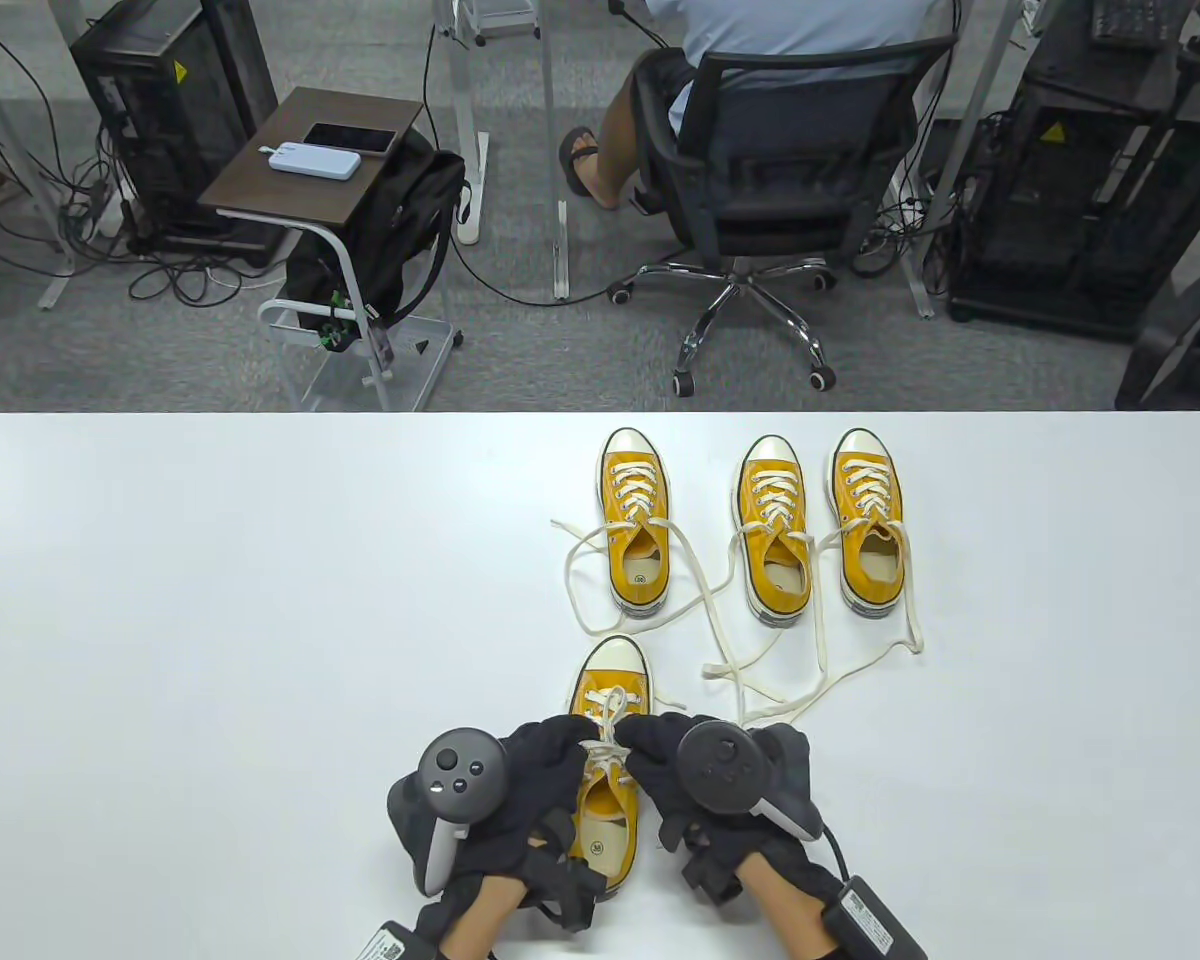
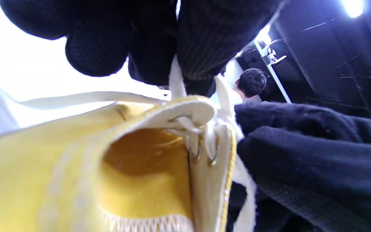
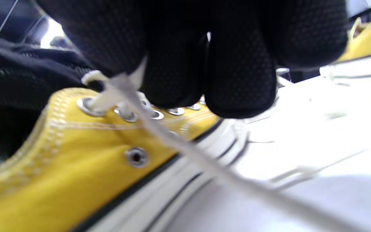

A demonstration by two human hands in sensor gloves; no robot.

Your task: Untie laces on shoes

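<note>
A yellow sneaker [image 1: 608, 800] with white laces lies at the table's front, toe pointing away, between my two hands. My left hand [image 1: 563, 752] pinches a lace [image 2: 176, 84] just above the top eyelets. My right hand [image 1: 642, 738] pinches the other lace strand [image 3: 130, 84], which runs slack down past the shoe's side [image 3: 76, 161] onto the table. The knot [image 1: 605, 745] sits between the fingertips and is partly hidden by the gloves. The right glove [image 2: 301, 151] shows beside the shoe's opening in the left wrist view.
Three more yellow sneakers stand farther back: one [image 1: 635, 520] and a pair [image 1: 772, 530] [image 1: 868, 520], their loose laces [image 1: 760, 680] trailing over the white table [image 1: 210, 620] towards my right hand. A person sits on an office chair [image 1: 750, 180] beyond the table.
</note>
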